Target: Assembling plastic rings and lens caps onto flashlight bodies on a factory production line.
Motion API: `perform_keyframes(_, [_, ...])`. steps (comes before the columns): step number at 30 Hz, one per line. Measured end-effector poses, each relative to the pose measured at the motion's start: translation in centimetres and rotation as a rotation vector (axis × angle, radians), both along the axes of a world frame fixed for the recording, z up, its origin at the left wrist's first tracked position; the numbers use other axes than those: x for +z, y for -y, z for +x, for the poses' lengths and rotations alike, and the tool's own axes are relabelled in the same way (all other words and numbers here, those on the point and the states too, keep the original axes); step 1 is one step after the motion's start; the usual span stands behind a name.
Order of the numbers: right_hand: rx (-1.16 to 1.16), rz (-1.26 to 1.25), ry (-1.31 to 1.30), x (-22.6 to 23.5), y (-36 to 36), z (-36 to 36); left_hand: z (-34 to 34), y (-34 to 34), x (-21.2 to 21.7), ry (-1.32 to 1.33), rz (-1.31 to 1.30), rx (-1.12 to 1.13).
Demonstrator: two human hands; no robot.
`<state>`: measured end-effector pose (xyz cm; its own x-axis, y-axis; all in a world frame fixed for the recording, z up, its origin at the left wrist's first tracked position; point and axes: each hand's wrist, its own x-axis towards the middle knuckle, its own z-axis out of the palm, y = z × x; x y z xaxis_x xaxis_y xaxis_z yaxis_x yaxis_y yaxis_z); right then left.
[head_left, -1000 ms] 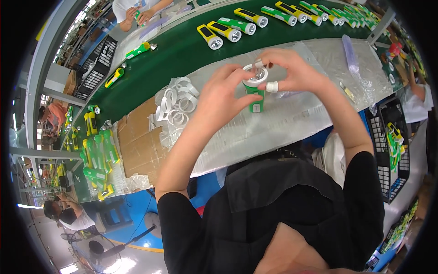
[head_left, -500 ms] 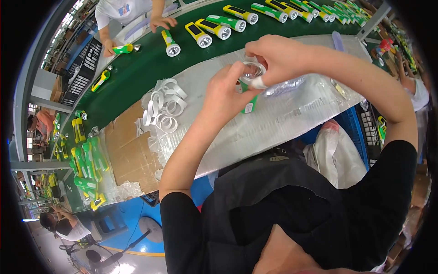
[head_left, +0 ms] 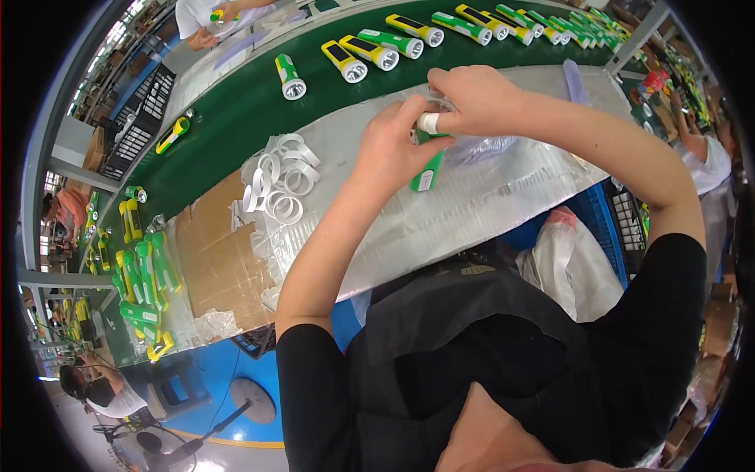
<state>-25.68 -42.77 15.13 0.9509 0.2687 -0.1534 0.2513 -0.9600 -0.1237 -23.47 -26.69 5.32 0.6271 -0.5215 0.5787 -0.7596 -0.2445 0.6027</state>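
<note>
Both your left hand (head_left: 395, 144) and your right hand (head_left: 481, 101) have fingers squeezed around the top of one green flashlight (head_left: 427, 174), with a silver sheet (head_left: 377, 240) under it. White rings (head_left: 301, 168) sit in a pile left of that flashlight, and more flashlights (head_left: 458, 26) lie in a row beyond it.

Grn flashlight (head_left: 427, 168) — now more hidden behind R hand (head_left: 478, 102)

- Lit brightly and rather evenly, with soft shadows.
- Shining a little on the plastic-covered surface (head_left: 480, 197).
- Bent strongly toward the edges, less sharp there.
</note>
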Motion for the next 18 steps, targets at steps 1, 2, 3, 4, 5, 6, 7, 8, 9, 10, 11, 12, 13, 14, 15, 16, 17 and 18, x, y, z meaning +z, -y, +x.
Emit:
perform_keyframes(1, [-0.049,-0.067,-0.012,0.2,-0.1,0.1,0.1,-0.1,0.0,-0.025,0.003,0.0])
perform_keyframes(2, [-0.045,-0.067,-0.009,-0.3,0.7,0.6,0.1,-0.1,0.0,-0.022,0.003,0.004])
perform_keyframes(3, [0.268,0.197,0.111,-1.1,2.4,1.4,0.1,0.0,0.0,-0.005,-0.05,-0.03])
perform_keyframes(4, [0.581,0.46,0.229,-1.1,2.8,1.6,0.1,0.0,0.1,0.009,-0.103,-0.064])
perform_keyframes(5, [0.587,0.404,0.056,-1.1,3.3,1.8,0.1,-0.1,0.0,0.012,-0.102,-0.065])
perform_keyframes(6, [0.584,0.404,0.055,-1.5,2.9,1.4,-0.2,-0.2,-0.1,0.027,-0.072,-0.032])
perform_keyframes(7, [0.354,0.25,0.129,-2.2,2.2,0.8,-0.4,-0.2,-0.2,0.041,-0.043,0.001])
perform_keyframes(8, [0.123,0.094,0.199,-2.6,1.7,0.4,-0.3,-0.2,-0.2,0.038,-0.043,-0.002])
perform_keyframes(9, [0.104,0.102,0.204,-2.1,1.5,0.7,-0.2,-0.1,0.0,0.022,-0.018,0.028])
perform_keyframes(10, [0.108,0.103,0.201,-1.7,1.4,0.7,-0.2,-0.1,0.0,0.006,0.007,0.059])
perform_keyframes(11, [0.086,0.097,0.146,-1.0,1.5,0.6,-0.4,-0.1,-0.1,0.002,0.007,0.063])
perform_keyframes(12, [0.062,0.093,0.097,-0.5,1.4,0.6,-0.3,-0.2,-0.1,0.0,-0.014,0.038])
perform_keyframes(13, [0.155,0.276,0.249,-1.8,2.4,0.5,-0.3,-0.3,-0.1,-0.003,-0.035,0.013])
perform_keyframes(14, [0.156,0.278,0.251,-2.1,2.8,0.9,-0.3,-0.4,-0.1,-0.001,-0.033,0.014])
perform_keyframes(15, [0.334,0.331,0.191,-1.7,2.7,1.0,-0.4,-0.3,-0.2,-0.002,-0.066,-0.011])
perform_keyframes(16, [0.512,0.384,0.128,-1.5,2.5,1.0,-0.4,-0.2,-0.3,-0.004,-0.099,-0.036])
perform_keyframes(17, [0.251,0.126,0.116,-1.6,2.2,0.7,-0.3,0.0,-0.3,-0.006,-0.1,-0.037])
perform_keyframes(18, [0.253,0.128,0.114,-1.0,1.6,0.9,-0.1,0.1,-0.1,-0.014,-0.081,-0.018])
